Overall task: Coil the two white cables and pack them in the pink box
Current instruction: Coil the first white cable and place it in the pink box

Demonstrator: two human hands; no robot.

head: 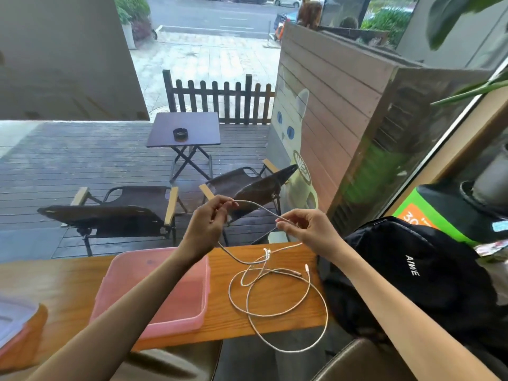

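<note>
The left hand [210, 217] and right hand [308, 226], raised above the wooden table [68, 281], each pinch a stretch of white cable [259, 207] arching between them. From the hands it drops to loose loops [277, 301] on the table, just right of the open pink box [154, 295]. A black backpack [406, 273] sits right of the loops.

My wooden table [68, 279], pink box [154, 292] on it, loose white cables [277, 298] beside, perhaps a lid [13, 323] at left
</note>
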